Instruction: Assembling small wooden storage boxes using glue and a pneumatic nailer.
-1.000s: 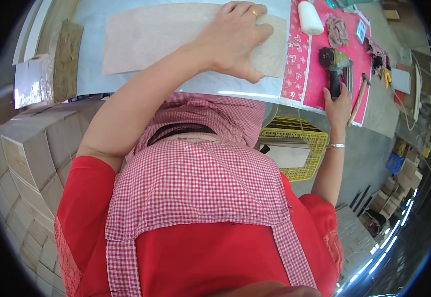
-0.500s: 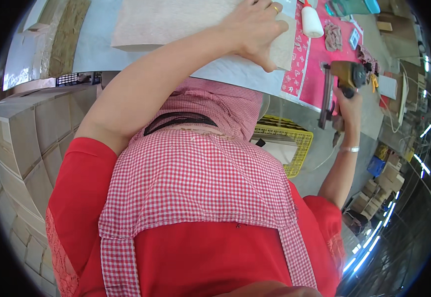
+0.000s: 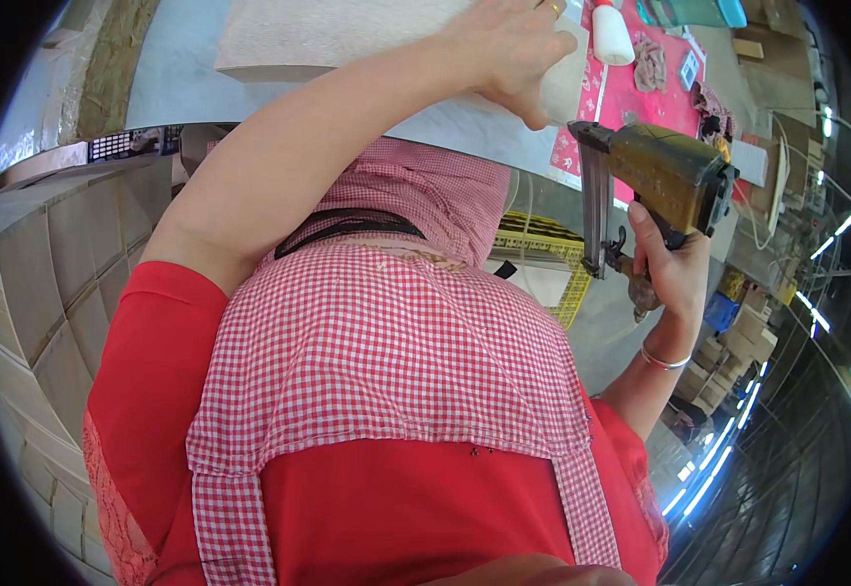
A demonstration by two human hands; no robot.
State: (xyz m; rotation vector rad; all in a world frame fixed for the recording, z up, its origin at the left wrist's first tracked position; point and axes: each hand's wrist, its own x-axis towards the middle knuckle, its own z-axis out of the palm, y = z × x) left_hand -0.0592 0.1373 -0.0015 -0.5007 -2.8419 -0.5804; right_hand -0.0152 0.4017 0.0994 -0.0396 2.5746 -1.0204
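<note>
A pale wooden box [image 3: 318,37] lies on the table's near side, its front face toward me. My left hand [image 3: 515,61] grips its right end, the thumb pointing down toward the near edge and the fingers bent over the wood; the fingertips are partly cut off by the frame's top. In my right hand [image 3: 675,264] is a yellow-brown and black pneumatic nail gun [image 3: 660,176], the fingers wrapped round its handle. The gun's nose comes close to the box's right end, just beside my left thumb. Whether it touches the wood I cannot tell.
On the pink cloth [image 3: 640,107] are a white glue bottle [image 3: 612,37] with a red cap and a crumpled rag [image 3: 649,64]. A yellow crate [image 3: 574,293] stands below the table edge. Stacked boxes [image 3: 64,264] rise at left; a wood block [image 3: 108,78] lies far left.
The nail gun in my right hand has come leftward and nearer, from over the pink cloth to beside the box's right end. My left hand stays on the box.
</note>
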